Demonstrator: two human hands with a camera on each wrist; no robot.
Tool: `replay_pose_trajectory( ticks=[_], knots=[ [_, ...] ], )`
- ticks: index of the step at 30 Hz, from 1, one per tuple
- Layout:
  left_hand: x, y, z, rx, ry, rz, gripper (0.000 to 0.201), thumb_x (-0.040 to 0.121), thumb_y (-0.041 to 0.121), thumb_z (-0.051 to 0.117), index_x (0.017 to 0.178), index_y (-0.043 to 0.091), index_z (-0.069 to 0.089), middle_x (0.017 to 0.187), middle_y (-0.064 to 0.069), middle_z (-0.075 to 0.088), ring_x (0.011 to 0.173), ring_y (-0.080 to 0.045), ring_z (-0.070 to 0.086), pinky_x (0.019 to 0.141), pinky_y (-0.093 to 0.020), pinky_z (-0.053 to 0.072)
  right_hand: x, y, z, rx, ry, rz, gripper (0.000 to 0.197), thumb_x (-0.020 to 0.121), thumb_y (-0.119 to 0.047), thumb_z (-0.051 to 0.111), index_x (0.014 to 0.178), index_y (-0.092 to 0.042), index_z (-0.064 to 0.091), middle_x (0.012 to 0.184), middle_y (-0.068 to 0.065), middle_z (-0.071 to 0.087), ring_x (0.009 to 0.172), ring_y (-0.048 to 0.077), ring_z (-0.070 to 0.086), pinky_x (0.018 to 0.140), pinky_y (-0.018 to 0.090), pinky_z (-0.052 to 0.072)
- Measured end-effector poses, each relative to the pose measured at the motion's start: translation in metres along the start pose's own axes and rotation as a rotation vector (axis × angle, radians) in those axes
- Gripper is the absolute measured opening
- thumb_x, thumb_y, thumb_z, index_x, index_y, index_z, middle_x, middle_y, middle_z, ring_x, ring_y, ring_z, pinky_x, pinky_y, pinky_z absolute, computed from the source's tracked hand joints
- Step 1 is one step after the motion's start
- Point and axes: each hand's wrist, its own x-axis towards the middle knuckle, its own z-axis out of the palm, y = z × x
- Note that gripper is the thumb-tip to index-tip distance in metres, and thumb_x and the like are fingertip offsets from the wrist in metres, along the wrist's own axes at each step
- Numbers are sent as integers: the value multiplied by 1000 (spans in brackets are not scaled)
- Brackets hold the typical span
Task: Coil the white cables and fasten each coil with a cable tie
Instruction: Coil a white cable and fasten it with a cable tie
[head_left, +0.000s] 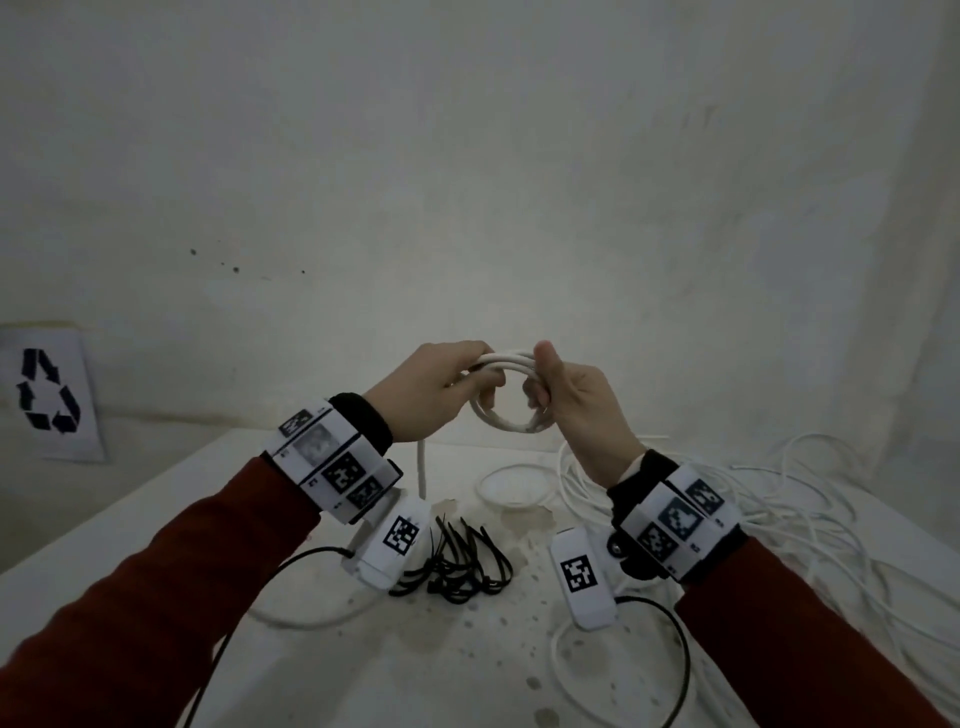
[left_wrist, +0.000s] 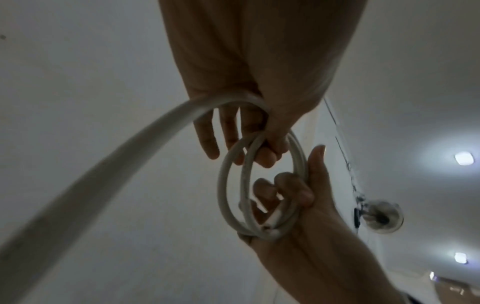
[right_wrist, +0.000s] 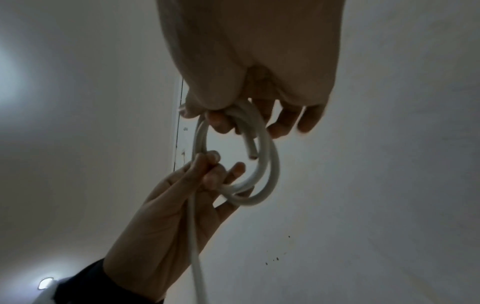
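Observation:
Both hands hold a small coil of white cable (head_left: 511, 418) up above the table. My left hand (head_left: 441, 387) grips the coil's left side, thumb and fingers curled round the strands (left_wrist: 233, 170). My right hand (head_left: 558, 387) pinches its right side, thumb on top (right_wrist: 262, 164). The cable's loose tail (head_left: 422, 467) hangs from the left hand to the table. A cut end (right_wrist: 252, 153) sticks out inside the loop. Black cable ties (head_left: 457, 564) lie in a heap on the table below the hands.
A tangle of loose white cables (head_left: 779, 509) covers the right part of the stained white table (head_left: 467, 665). A finished small coil (head_left: 514, 486) lies behind the ties. A recycling-sign sheet (head_left: 49, 395) leans on the wall at left.

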Motion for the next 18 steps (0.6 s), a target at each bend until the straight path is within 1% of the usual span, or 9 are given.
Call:
replay_pose_trajectory(
  ticks=[2,4,5,6,9,11,13,16,18],
  knots=[
    [0,1,-2,-150,-41,-44,18,98,17,47,84,14,56,69,12,57,65,-1,53,71,-18,43,3,4,-5,-70,-11,-30,50,84,-54,42,58,-12,48,62,-1,44,52,5,44,56,17,41],
    [0,3,0,-370,-71,-99,21,100,17,40,84,10,51,64,8,54,62,-5,55,81,-36,53,7,8,-8,-94,-29,-48,49,85,-54,41,59,-12,49,65,-1,48,58,6,47,60,15,40],
    [0,4,1,-445,-63,-112,23,100,21,38,83,10,49,59,10,51,57,-6,54,82,-46,53,8,9,-9,-83,-47,-47,50,86,-53,40,59,-13,49,65,-1,51,61,8,49,62,16,40],
    [0,4,3,-469,-43,-117,25,99,26,37,81,12,47,54,11,47,51,-5,51,79,-50,52,8,9,-8,-46,-76,-37,50,87,-53,40,58,-14,50,64,-2,54,64,10,51,66,17,42],
    [3,6,8,-422,29,-140,28,101,29,35,78,15,44,47,13,40,43,-4,40,64,-43,48,5,8,-2,256,-159,51,46,88,-46,44,55,-16,51,52,-1,52,63,19,57,71,27,49],
    [6,9,11,-396,79,-160,29,102,25,34,76,16,43,48,12,37,43,-7,39,55,-33,47,2,4,1,471,-195,131,42,90,-39,43,61,-11,51,44,-1,42,55,19,56,73,31,48],
    [7,14,14,-354,114,-146,30,101,25,36,74,15,43,53,4,36,46,-10,38,49,-28,46,-2,1,2,622,-253,192,38,92,-37,41,72,-7,53,40,-5,33,44,15,47,77,32,50],
    [9,20,15,-329,113,-125,34,101,27,37,71,15,44,57,-1,39,46,-8,40,45,-27,49,-5,-2,2,728,-342,278,43,95,-42,38,80,-8,60,34,-8,24,32,9,29,58,28,50],
    [11,22,13,-412,92,-152,39,101,31,35,66,14,43,52,6,35,42,-8,36,42,-26,47,-4,-4,0,707,-393,299,48,95,-45,36,73,-11,62,34,-7,25,32,8,26,52,26,47]
  ],
)
